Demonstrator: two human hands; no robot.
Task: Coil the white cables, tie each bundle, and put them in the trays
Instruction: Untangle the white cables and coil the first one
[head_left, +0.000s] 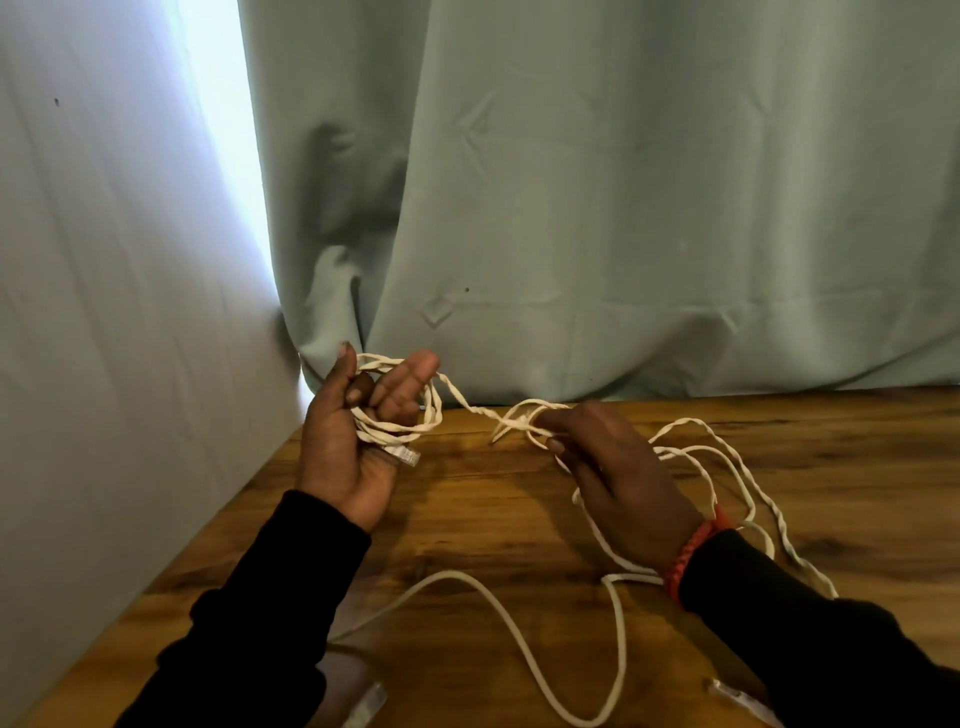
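Presently: left hand (353, 441) curls round coiled loops of twisted white cable (405, 415); right hand (618, 483) pinches the slack. Advised: feed even loops, untwisting kinks first.

White twisted cable (470, 408), thin and flat-looking, partly coiled: several loops wound around the fingers of the left hand (353, 441), clear plug end (405, 457) hanging just below that palm. Stretched taut from the coil across to the right hand (618, 483), pinched there at the fingertips. Loose, kinked loops trailing beyond and under the right wrist onto the surface. Second white cable (519, 639), smooth and round, lying in a long slack curve nearer than both hands.
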